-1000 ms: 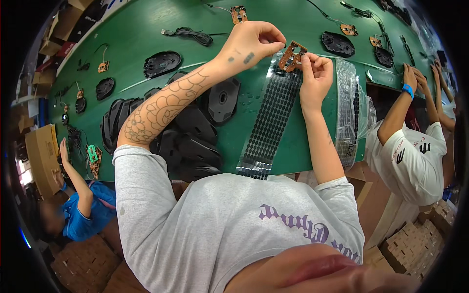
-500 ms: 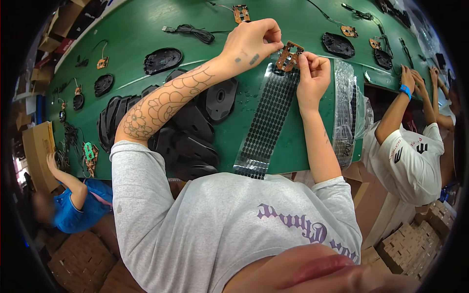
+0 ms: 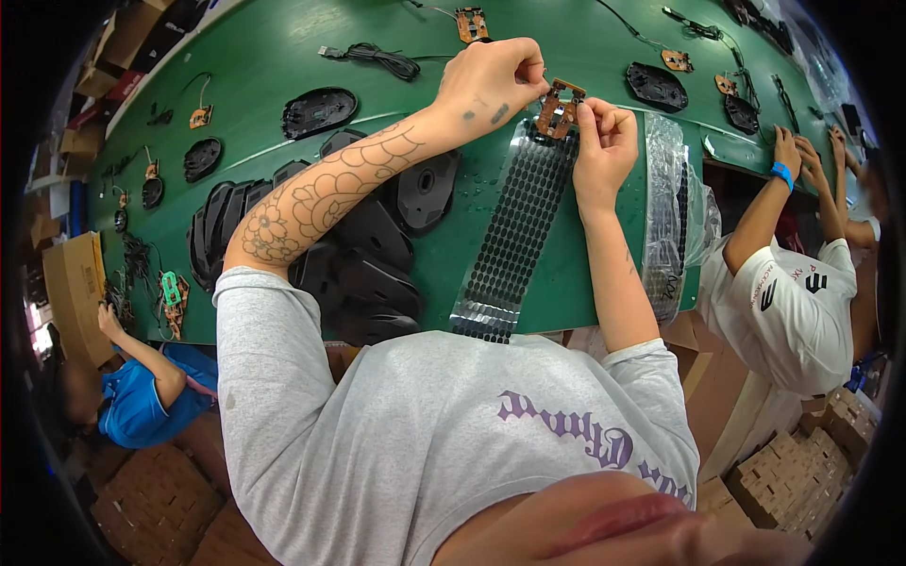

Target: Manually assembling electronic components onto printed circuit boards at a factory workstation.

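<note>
My right hand [image 3: 607,141] pinches the right edge of a small brown circuit board [image 3: 560,109] between thumb and fingers. At the board's left edge the thumb and fingertips of my left hand [image 3: 491,83] are pressed together; what they hold there, if anything, is too small to make out. Under the board runs a clear strip of small black oval pads [image 3: 517,222], lying on the green table [image 3: 566,302] and reaching toward my chest. Left of the strip, below my left forearm, lie several black mouse shells [image 3: 427,193].
A clear plastic bag [image 3: 665,212] with a strip inside lies right of my right forearm. Farther off are black mouse bases [image 3: 321,110], a coiled cable [image 3: 373,61] and another circuit board [image 3: 471,24]. Co-workers sit at both sides, one wearing a blue wristband [image 3: 782,175].
Both my hands stay almost in place at the board. The view has shifted slightly, and at the far left the hand of the co-worker in blue has come down a little.
</note>
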### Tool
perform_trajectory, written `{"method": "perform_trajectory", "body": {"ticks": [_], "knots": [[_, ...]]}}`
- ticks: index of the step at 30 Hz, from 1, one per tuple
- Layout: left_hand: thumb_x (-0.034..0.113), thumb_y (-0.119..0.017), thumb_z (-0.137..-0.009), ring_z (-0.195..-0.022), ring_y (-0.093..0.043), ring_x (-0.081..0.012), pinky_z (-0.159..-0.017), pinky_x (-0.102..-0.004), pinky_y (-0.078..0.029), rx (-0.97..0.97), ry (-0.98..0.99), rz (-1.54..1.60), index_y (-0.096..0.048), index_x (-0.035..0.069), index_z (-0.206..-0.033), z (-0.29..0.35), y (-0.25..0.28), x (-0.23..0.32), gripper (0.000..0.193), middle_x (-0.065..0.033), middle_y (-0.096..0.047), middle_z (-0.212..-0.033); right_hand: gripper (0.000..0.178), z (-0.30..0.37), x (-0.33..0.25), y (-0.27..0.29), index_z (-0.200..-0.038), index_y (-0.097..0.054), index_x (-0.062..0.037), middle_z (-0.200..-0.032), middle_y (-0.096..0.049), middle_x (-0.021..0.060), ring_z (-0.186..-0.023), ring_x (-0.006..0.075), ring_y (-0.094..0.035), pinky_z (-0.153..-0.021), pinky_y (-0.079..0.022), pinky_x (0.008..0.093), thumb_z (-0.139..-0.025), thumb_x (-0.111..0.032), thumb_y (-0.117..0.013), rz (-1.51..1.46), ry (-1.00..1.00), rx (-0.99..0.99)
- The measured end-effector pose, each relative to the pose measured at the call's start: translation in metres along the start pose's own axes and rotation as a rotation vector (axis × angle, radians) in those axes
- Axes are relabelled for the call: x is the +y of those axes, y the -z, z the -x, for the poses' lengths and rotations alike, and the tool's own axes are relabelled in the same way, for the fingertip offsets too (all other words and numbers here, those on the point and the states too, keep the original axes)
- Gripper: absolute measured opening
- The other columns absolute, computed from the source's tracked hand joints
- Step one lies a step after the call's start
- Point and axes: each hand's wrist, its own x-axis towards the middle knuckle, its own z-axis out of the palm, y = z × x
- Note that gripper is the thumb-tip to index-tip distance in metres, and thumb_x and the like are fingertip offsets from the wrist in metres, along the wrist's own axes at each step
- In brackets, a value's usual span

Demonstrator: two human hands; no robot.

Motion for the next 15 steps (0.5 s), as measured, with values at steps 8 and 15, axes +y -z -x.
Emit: {"method": "perform_trajectory", "body": {"ticks": [8,15], "knots": [[0.004,-0.068,-0.085,-0.068,-0.058,-0.0074,-0.063,-0.0203,-0.048,-0.050,0.033,0.404,-0.058,0.004,-0.084,-0.005,-0.015,-0.026,0.011,-0.0023,-0.065,-0.079,0.022,0.000,0.005,0.001,-0.086,-0.042,-0.0074,-0.098,-0.066,0.0086,-0.080,0.0122,-0.058,-0.072,-0.049,0.0225,-0.092,-0.001,-0.062,-0.050,0.011,-0.006],[0.019,-0.071,-0.081,-0.065,-0.054,-0.0097,-0.058,-0.0229,-0.047,0.036,0.052,0.434,-0.063,0.005,-0.083,-0.018,0.021,-0.036,0.016,-0.0035,-0.062,-0.075,0.011,-0.002,-0.015,-0.005,-0.097,-0.053,-0.0052,-0.099,-0.067,0.0075,-0.083,0.0130,-0.060,-0.075,-0.049,0.0244,-0.092,-0.003,-0.062,-0.098,-0.073,-0.003]]}}
